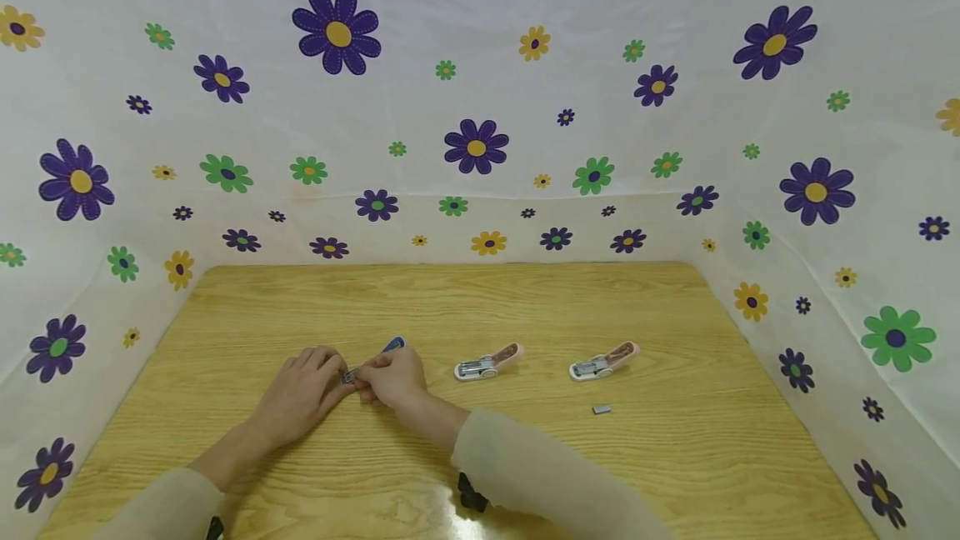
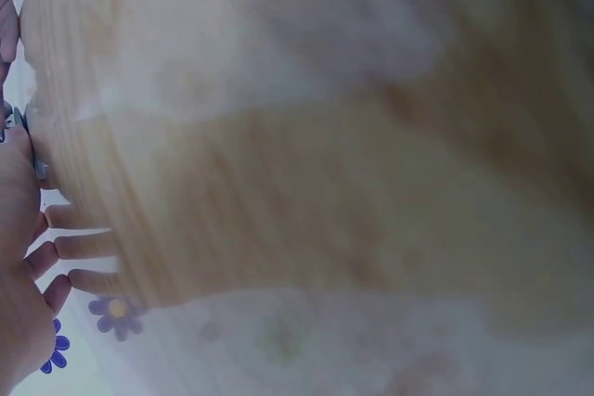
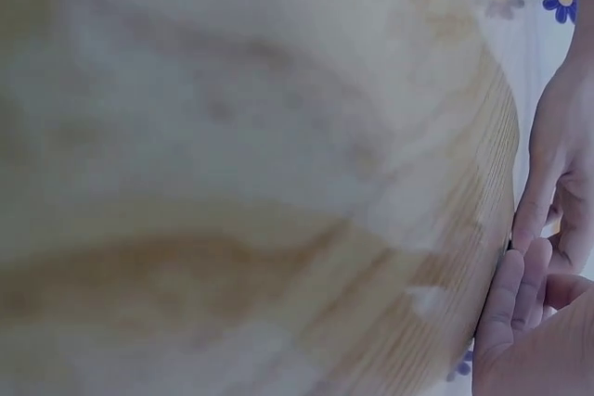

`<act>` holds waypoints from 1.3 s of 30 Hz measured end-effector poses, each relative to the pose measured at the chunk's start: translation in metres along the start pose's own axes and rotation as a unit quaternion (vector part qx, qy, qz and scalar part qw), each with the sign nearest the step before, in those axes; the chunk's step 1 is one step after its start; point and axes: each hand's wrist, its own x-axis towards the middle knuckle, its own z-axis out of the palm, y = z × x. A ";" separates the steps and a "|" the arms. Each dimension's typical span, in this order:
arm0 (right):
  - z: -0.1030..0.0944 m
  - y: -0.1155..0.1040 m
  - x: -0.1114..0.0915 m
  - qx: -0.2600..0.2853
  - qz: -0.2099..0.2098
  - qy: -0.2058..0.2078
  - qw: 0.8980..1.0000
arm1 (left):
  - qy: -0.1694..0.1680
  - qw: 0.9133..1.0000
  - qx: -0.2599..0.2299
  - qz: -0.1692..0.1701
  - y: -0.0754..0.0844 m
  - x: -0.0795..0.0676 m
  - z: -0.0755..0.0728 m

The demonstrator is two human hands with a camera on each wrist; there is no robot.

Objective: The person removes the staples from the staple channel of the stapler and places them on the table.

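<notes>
A small blue stapler lies with its top arm swung up, mostly covered by the two hands. At its near-left end, my left hand grips the stapler's grey metal base between thumb and forefinger. My right hand reaches over from the right, thumb and forefinger pinched at the middle of the stapler, right beside the left fingertips. Whatever lies under the right fingertips is hidden. In the right wrist view the fingers of the right hand meet those of the left hand.
To the right, a white-and-pink stapler lies opened out on the wooden table. A similar opened stapler is farther right, with a small grey staple strip in front of it. A flower-patterned cloth encloses the table's back and sides.
</notes>
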 end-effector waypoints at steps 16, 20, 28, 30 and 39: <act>-0.020 0.012 -0.019 0.071 0.009 -0.021 0.997 | -0.009 1.000 -0.003 -0.009 0.001 0.002 0.000; -0.028 0.014 -0.028 0.041 0.019 -0.043 0.998 | -0.012 1.000 -0.005 -0.009 0.001 0.003 0.000; -0.030 0.021 -0.043 0.022 0.045 -0.090 0.995 | -0.013 1.000 0.002 -0.013 0.001 0.001 0.000; -0.029 0.022 -0.046 0.017 0.050 -0.095 0.994 | -0.017 1.000 0.004 -0.014 0.001 0.000 0.000; -0.031 0.026 -0.053 -0.005 0.052 -0.116 0.992 | -0.015 1.000 0.000 -0.018 0.003 0.001 -0.002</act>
